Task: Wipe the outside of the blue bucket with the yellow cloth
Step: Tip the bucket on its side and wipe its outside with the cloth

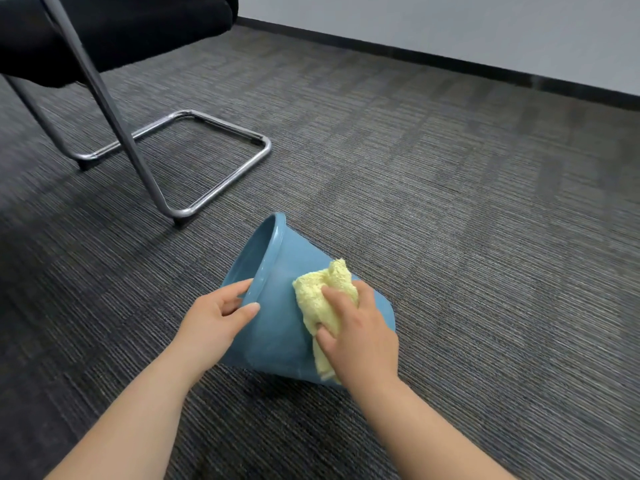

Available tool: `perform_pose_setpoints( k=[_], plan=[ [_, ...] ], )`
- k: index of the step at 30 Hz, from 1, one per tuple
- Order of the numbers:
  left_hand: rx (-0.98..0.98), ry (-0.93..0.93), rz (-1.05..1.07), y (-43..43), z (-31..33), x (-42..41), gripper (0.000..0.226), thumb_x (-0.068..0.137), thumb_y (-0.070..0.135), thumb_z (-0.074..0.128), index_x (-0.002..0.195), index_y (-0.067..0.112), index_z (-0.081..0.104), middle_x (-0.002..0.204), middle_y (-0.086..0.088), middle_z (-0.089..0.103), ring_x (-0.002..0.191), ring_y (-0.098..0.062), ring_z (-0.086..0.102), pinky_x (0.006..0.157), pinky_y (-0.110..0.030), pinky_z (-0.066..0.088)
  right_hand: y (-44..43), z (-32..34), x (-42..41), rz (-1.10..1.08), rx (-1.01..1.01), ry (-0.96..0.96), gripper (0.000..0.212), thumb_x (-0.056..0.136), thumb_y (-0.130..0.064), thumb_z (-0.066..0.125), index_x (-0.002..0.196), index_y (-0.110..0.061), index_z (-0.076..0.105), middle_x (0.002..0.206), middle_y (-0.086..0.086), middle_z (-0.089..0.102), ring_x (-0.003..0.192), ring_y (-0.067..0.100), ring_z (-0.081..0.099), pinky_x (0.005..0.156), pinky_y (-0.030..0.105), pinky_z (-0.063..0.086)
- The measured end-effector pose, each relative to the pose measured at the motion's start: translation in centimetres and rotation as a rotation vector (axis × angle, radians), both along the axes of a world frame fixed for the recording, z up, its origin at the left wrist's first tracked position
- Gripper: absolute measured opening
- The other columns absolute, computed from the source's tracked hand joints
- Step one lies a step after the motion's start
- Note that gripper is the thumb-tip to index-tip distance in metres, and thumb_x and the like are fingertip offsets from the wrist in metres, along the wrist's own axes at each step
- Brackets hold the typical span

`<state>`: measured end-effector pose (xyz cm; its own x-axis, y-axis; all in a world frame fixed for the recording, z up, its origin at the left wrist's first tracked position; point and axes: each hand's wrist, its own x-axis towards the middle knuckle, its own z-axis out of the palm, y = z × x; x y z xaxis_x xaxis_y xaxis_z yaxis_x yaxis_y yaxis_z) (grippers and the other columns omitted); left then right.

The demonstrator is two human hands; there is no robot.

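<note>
Left hand (216, 315) gripping the rim of a blue bucket (277, 327) tipped on its side on carpet, right hand (356, 332) clutching a yellow cloth (325, 296) against the bucket's outer wall

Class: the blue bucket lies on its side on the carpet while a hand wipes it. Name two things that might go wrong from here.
1. The round blue plastic bucket could roll on the grey carpet if the left hand, gripping its rim, loosens.
2. The crumpled yellow cloth under the right hand reaches only the upturned wall; the side against the carpet may go unwiped.
</note>
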<state>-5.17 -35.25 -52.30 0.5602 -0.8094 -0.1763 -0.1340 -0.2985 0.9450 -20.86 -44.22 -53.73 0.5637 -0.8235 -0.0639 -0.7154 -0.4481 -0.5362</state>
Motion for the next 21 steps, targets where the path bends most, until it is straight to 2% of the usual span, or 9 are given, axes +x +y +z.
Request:
perform_pose_setpoints(
  k=[2, 6, 8, 10, 13, 17, 19, 21],
  plan=[
    [0.014, -0.007, 0.002, 0.0, -0.1, 0.1, 0.052, 0.082, 0.005, 0.056, 0.067, 0.055, 0.06, 0.061, 0.032, 0.066, 0.066, 0.012, 0.062, 0.066, -0.019, 0.044, -0.6, -0.5, -0.7, -0.023, -0.001, 0.058, 0.046, 0.082, -0.037, 0.052, 0.126, -0.038, 0.036, 0.145, -0.001, 0.021, 0.108, 0.025, 0.048, 0.068, 0.03, 0.041],
    [0.015, -0.019, 0.014, 0.3, -0.1, 0.3, 0.047, 0.082, 0.003, 0.056, 0.075, 0.049, 0.058, 0.057, 0.033, 0.064, 0.062, 0.014, 0.061, 0.053, -0.005, 0.045, -1.9, -1.1, -2.1, -0.182, 0.096, 0.149, 0.047, 0.083, -0.035, 0.052, 0.128, -0.035, 0.037, 0.14, 0.002, 0.026, 0.105, 0.025, 0.051, 0.074, 0.031, 0.043],
    [0.031, -0.014, 0.005, 0.4, 0.0, 0.4, 0.041, 0.083, 0.003, 0.054, 0.084, 0.044, 0.059, 0.058, 0.033, 0.065, 0.064, 0.013, 0.061, 0.056, -0.008, 0.046, -1.9, -0.9, -2.0, -0.216, 0.109, 0.155, 0.047, 0.083, -0.035, 0.052, 0.128, -0.034, 0.038, 0.138, 0.003, 0.027, 0.104, 0.026, 0.052, 0.076, 0.031, 0.043],
    [0.048, -0.014, -0.002, 0.3, 0.1, 0.4, 0.04, 0.083, 0.005, 0.054, 0.085, 0.044, 0.058, 0.06, 0.033, 0.065, 0.065, 0.013, 0.062, 0.06, -0.01, 0.044, -1.4, -0.6, -1.3, -0.185, 0.079, 0.106, 0.045, 0.081, -0.036, 0.053, 0.125, -0.035, 0.04, 0.138, 0.001, 0.028, 0.104, 0.025, 0.052, 0.073, 0.031, 0.042],
    [0.055, -0.035, 0.029, 0.1, 0.1, 0.2, 0.039, 0.083, 0.004, 0.053, 0.084, 0.043, 0.059, 0.059, 0.031, 0.065, 0.064, 0.012, 0.062, 0.055, -0.004, 0.043, -0.4, -0.6, -0.4, -0.06, 0.016, 0.039, 0.046, 0.08, -0.036, 0.054, 0.123, -0.037, 0.04, 0.14, 0.0, 0.028, 0.105, 0.025, 0.05, 0.065, 0.028, 0.035],
    [0.086, -0.07, 0.078, -0.1, 0.3, -0.1, 0.033, 0.085, 0.004, 0.05, 0.103, 0.03, 0.059, 0.082, 0.017, 0.065, 0.079, 0.0, 0.058, 0.073, -0.021, 0.042, -0.7, -1.4, -1.0, -0.039, 0.001, 0.08, 0.047, 0.082, -0.037, 0.054, 0.126, -0.037, 0.037, 0.143, 0.001, 0.024, 0.108, 0.024, 0.048, 0.067, 0.028, 0.039],
    [0.099, -0.085, 0.074, -0.1, 0.4, -0.2, 0.034, 0.086, 0.004, 0.049, 0.102, 0.031, 0.058, 0.086, 0.011, 0.065, 0.081, -0.005, 0.058, 0.08, -0.027, 0.04, -1.4, -1.8, -1.8, -0.123, 0.052, 0.116, 0.047, 0.082, -0.036, 0.052, 0.127, -0.036, 0.037, 0.141, 0.002, 0.025, 0.107, 0.024, 0.05, 0.07, 0.03, 0.041],
    [0.107, -0.094, 0.064, -0.1, 0.5, -0.3, 0.034, 0.086, 0.004, 0.049, 0.099, 0.035, 0.057, 0.086, 0.012, 0.065, 0.081, -0.004, 0.058, 0.08, -0.027, 0.041, -1.8, -2.0, -2.2, -0.204, 0.107, 0.133, 0.047, 0.082, -0.034, 0.051, 0.127, -0.034, 0.037, 0.138, 0.003, 0.027, 0.105, 0.025, 0.051, 0.074, 0.033, 0.044]
  ],
)
